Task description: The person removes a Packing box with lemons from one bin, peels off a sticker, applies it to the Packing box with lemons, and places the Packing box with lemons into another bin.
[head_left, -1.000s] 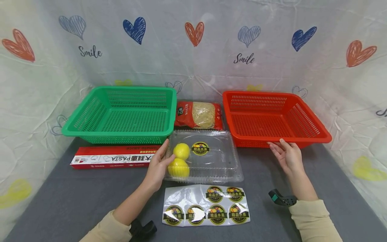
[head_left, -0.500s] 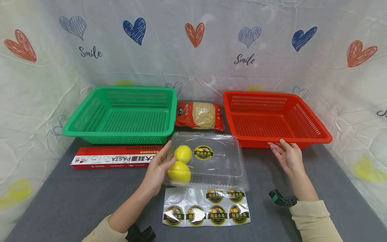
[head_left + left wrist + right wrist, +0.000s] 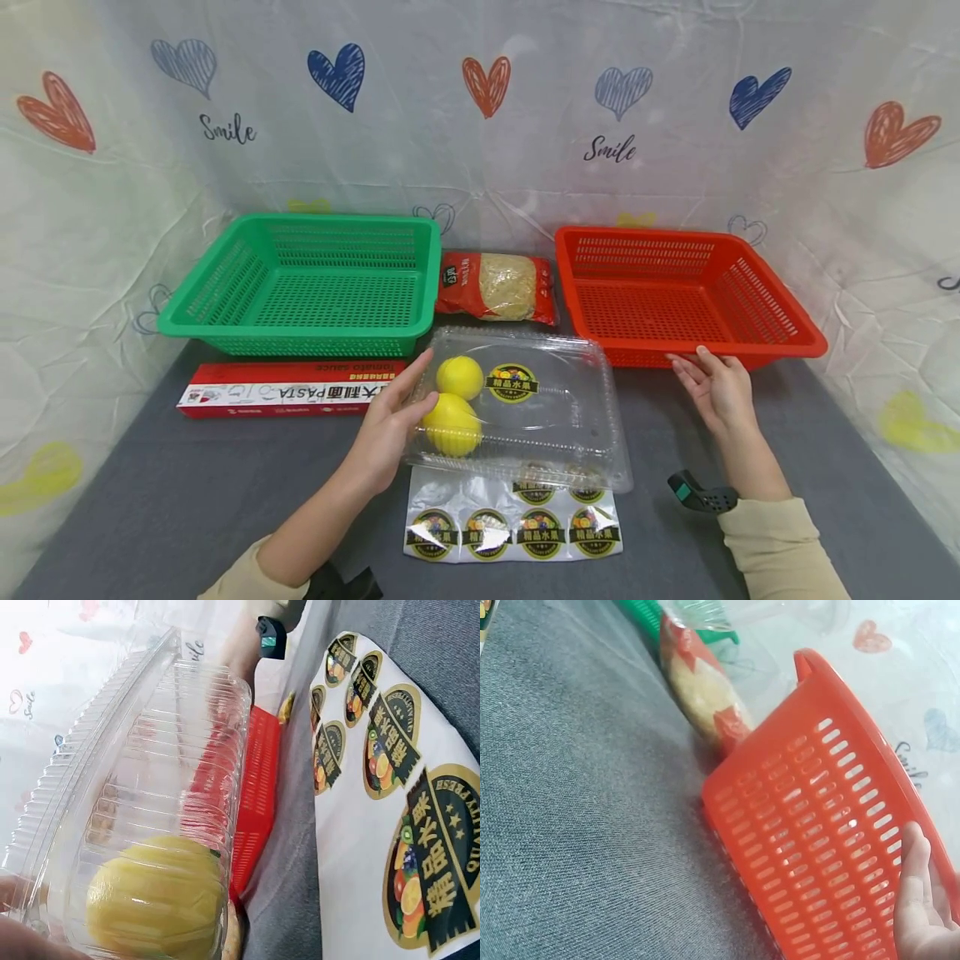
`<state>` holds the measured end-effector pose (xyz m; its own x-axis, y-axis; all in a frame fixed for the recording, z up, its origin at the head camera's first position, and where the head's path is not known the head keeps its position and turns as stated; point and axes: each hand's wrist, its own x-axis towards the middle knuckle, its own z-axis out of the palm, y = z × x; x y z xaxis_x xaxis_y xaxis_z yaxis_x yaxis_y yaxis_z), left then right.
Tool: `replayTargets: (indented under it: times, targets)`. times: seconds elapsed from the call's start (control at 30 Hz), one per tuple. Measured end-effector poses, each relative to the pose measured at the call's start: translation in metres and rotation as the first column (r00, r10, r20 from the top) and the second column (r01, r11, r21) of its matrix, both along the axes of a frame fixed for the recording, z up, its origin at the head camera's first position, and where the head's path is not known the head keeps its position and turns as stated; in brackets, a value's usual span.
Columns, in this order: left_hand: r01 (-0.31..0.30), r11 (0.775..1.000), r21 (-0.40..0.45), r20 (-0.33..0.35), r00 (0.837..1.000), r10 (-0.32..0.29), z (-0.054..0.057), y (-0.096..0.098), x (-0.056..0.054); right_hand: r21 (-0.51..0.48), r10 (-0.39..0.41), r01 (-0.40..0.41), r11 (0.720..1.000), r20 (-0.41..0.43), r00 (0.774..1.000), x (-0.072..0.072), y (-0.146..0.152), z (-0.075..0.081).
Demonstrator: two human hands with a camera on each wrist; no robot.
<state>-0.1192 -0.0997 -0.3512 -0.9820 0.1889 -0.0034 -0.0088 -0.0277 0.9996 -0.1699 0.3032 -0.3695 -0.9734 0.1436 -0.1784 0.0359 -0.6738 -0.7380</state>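
My left hand (image 3: 389, 432) grips the left edge of a clear plastic fruit box (image 3: 558, 406), thumb over the lid. Its lid carries a round black-and-gold fruit sticker (image 3: 512, 383). Two round yellow fruits (image 3: 452, 423) lie inside at the left end; one yellow fruit (image 3: 157, 900) fills much of the left wrist view. The box is turned slightly, its front edge over a sheet of stickers (image 3: 512, 535). At the right, my right hand (image 3: 722, 395) touches the front of a red basket (image 3: 675, 344), with fingers (image 3: 915, 859) lying straight against the outer wall just below the rim.
A green basket (image 3: 300, 332) stands at the back left, with a red-and-white pasta box (image 3: 285, 398) in front of it. Between the two baskets lies a red-and-clear bag of noodles (image 3: 507, 286). A printed curtain (image 3: 420, 142) hangs close behind.
My left hand has brought the fruit box nearer and a little to the right, turning it so that it now overlaps the sticker sheet. My right hand stays at the red basket.
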Motion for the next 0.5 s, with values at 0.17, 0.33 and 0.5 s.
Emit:
replayTargets:
  times: [0.17, 0.33, 0.5]
  targets:
    - [0.009, 1.0, 0.004, -0.006, 1.0, -0.009, 0.005, 0.0, 0.001, 0.002, 0.002, -0.002, 1.0, -0.001, 1.0, 0.001, 0.001, 0.0]
    - [0.015, 1.0, 0.01, -0.019, 1.0, -0.015, 0.009, 0.001, 0.002, 0.011, -0.003, 0.003, 1.0, 0.009, 1.0, 0.001, 0.0, 0.0]
    - [0.029, 0.999, 0.013, -0.044, 0.999, -0.029, 0.014, 0.002, 0.002, 0.012, -0.001, 0.001, 1.0, 0.009, 1.0, 0.001, 0.0, 0.0]
